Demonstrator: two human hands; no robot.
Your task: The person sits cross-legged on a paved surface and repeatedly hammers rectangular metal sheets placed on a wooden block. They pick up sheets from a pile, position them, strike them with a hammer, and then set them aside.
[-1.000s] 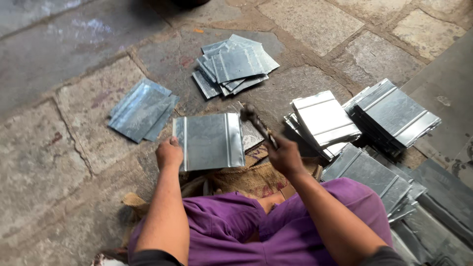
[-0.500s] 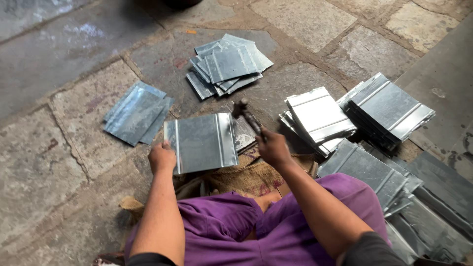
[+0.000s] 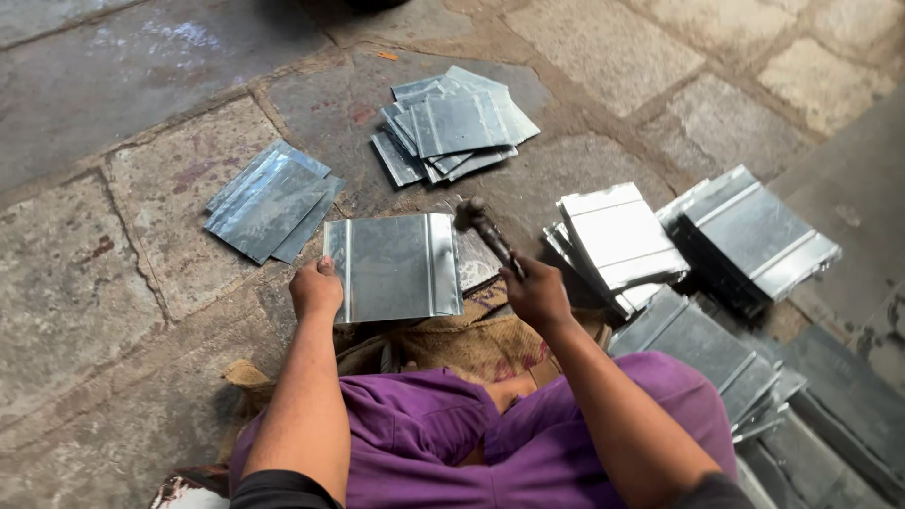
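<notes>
While the left hand (image 3: 316, 288) pins the metal sheet (image 3: 393, 267), the right hand (image 3: 535, 294) grips a hammer (image 3: 483, 228).

No pkgs, labels, signs or screens in view.

A stone-paved floor (image 3: 113, 283) carries stacks of grey metal sheets. Around one single sheet (image 3: 391, 267) lying at the centre: a small pile (image 3: 269, 201) left, a fanned pile (image 3: 455, 124) beyond, thicker stacks (image 3: 622, 240) right.
</notes>
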